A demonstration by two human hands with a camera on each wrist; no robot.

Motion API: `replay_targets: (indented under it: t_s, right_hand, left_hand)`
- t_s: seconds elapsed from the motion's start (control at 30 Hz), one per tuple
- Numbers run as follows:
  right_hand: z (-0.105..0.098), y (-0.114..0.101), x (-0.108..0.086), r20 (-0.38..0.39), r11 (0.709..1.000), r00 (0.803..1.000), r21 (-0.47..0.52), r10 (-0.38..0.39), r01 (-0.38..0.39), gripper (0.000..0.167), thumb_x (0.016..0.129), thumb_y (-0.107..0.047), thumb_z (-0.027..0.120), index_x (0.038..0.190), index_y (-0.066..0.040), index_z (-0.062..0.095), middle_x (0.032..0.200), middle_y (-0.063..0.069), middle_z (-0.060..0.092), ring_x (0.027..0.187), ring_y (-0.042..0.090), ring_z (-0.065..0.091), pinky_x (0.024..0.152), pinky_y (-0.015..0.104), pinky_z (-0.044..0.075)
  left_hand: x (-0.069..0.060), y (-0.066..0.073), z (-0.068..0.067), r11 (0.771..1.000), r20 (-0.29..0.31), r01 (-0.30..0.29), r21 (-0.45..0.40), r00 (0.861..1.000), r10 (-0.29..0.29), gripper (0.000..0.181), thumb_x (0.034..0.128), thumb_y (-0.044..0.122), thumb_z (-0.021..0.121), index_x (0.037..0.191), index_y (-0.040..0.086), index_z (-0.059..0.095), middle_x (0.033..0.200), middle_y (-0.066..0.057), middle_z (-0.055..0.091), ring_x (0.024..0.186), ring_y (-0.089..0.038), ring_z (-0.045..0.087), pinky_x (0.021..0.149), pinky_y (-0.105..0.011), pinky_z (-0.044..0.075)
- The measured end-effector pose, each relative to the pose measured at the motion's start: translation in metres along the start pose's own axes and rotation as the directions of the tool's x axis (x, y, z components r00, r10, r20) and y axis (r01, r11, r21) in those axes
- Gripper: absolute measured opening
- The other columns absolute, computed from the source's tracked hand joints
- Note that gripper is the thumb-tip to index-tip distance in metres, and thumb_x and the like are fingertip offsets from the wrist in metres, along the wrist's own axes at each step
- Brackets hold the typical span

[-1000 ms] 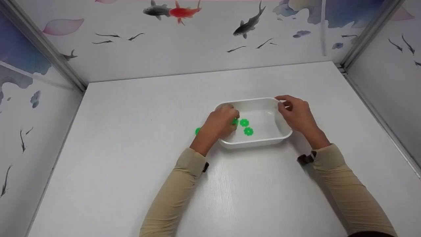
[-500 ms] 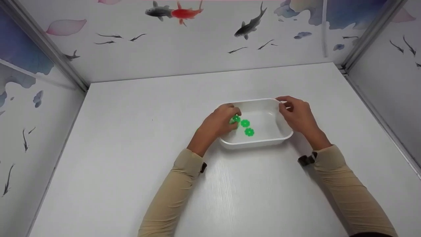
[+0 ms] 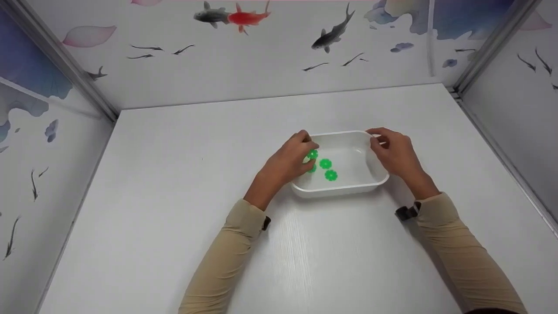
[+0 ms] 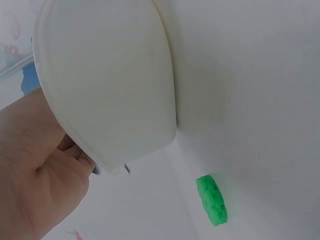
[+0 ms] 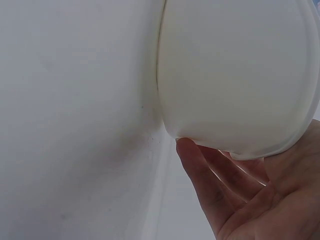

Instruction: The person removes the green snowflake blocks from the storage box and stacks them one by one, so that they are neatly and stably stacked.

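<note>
Four flat, green, flower-shaped pieces (image 3: 331,175) are contained in a deep white rectangular tray (image 3: 353,168) with rounded corners, gathered toward its left end. The tray is placed right of the middle of the white table (image 3: 174,196), nearer the far right corner than the far left one. Two of the pieces are partly covered by the left grip (image 3: 288,161), a bare hand reached over the tray's left end; its thumb and fingers are bent about one piece, but whether it is pinched cannot be told. The tray's rim is held at the far right corner by the right grip (image 3: 394,150), also bare. Another green flower-shaped piece (image 4: 211,200) is seen on the table, near the tray's outer wall. The table's far edge is bordered by a white panel (image 3: 244,74) printed with fish.
</note>
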State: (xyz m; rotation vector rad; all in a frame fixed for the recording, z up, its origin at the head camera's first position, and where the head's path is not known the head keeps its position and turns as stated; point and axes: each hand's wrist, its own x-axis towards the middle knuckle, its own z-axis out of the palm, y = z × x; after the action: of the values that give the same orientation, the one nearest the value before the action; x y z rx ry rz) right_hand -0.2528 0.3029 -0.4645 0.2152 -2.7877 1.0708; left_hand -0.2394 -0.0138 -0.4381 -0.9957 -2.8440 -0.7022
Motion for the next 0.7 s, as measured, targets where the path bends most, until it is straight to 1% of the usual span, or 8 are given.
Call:
replay_targets:
  t_s: [0.17, 0.27, 0.4, 0.47, 0.57, 0.7]
  right_hand:
    - [-0.001, 0.000, 0.000, 0.009, 1.000, 1.000, 0.004, 0.010, -0.010, 0.035, 0.111, -0.021, 0.058, 0.143, -0.011, 0.069, 0.129, 0.024, 0.076, 0.110, 0.041, 0.078, 0.097, 0.059, 0.062]
    - [-0.001, -0.001, 0.000, 0.019, 1.000, 1.000, 0.008, 0.023, -0.023, 0.036, 0.111, -0.021, 0.058, 0.144, -0.011, 0.069, 0.131, 0.024, 0.075, 0.112, 0.041, 0.077, 0.098, 0.059, 0.062]
    - [-0.002, -0.002, -0.001, 0.027, 0.999, 0.999, 0.010, 0.034, -0.034, 0.036, 0.112, -0.022, 0.057, 0.145, -0.012, 0.068, 0.132, 0.024, 0.074, 0.114, 0.041, 0.076, 0.099, 0.060, 0.062]
    - [-0.002, -0.002, -0.001, 0.029, 0.999, 0.999, 0.011, 0.040, -0.040, 0.037, 0.112, -0.023, 0.057, 0.145, -0.012, 0.068, 0.133, 0.024, 0.074, 0.115, 0.041, 0.076, 0.100, 0.060, 0.062]
    - [-0.003, -0.002, -0.002, 0.030, 0.999, 0.998, 0.014, 0.046, -0.047, 0.037, 0.112, -0.023, 0.057, 0.145, -0.013, 0.068, 0.132, 0.024, 0.075, 0.115, 0.041, 0.076, 0.100, 0.060, 0.061]
    - [-0.003, -0.003, -0.002, 0.031, 0.999, 0.998, 0.011, 0.050, -0.050, 0.037, 0.112, -0.024, 0.057, 0.145, -0.013, 0.068, 0.130, 0.024, 0.076, 0.115, 0.041, 0.077, 0.100, 0.058, 0.061]
  left_hand:
    - [-0.007, -0.004, -0.004, 0.999, -0.050, -0.029, -0.037, 0.998, 0.027, 0.032, 0.1037, 0.016, 0.074, 0.134, 0.006, 0.071, 0.130, -0.012, 0.061, 0.119, -0.023, 0.061, 0.101, -0.030, 0.058]
    - [-0.012, -0.007, -0.007, 0.998, -0.083, -0.046, -0.040, 0.996, 0.042, 0.032, 0.1028, 0.017, 0.076, 0.132, 0.007, 0.071, 0.128, -0.011, 0.062, 0.118, -0.022, 0.062, 0.100, -0.029, 0.059]
    - [-0.020, -0.010, -0.014, 0.998, -0.126, -0.054, -0.018, 0.991, 0.052, 0.032, 0.1029, 0.020, 0.076, 0.132, 0.008, 0.071, 0.129, -0.011, 0.062, 0.119, -0.022, 0.063, 0.099, -0.027, 0.060]
    - [-0.024, -0.012, -0.017, 0.998, -0.142, -0.059, -0.010, 0.988, 0.057, 0.033, 0.1032, 0.021, 0.076, 0.133, 0.008, 0.070, 0.130, -0.010, 0.062, 0.118, -0.021, 0.065, 0.099, -0.028, 0.060]
    - [-0.031, -0.014, -0.021, 0.997, -0.160, -0.068, -0.022, 0.985, 0.064, 0.032, 0.1026, 0.018, 0.076, 0.132, 0.008, 0.070, 0.130, -0.010, 0.063, 0.117, -0.021, 0.068, 0.097, -0.029, 0.061]
    - [-0.040, -0.018, -0.024, 0.997, -0.178, -0.064, -0.038, 0.983, 0.056, 0.031, 0.1009, 0.015, 0.078, 0.131, 0.008, 0.071, 0.128, -0.010, 0.065, 0.115, -0.021, 0.070, 0.100, -0.029, 0.061]
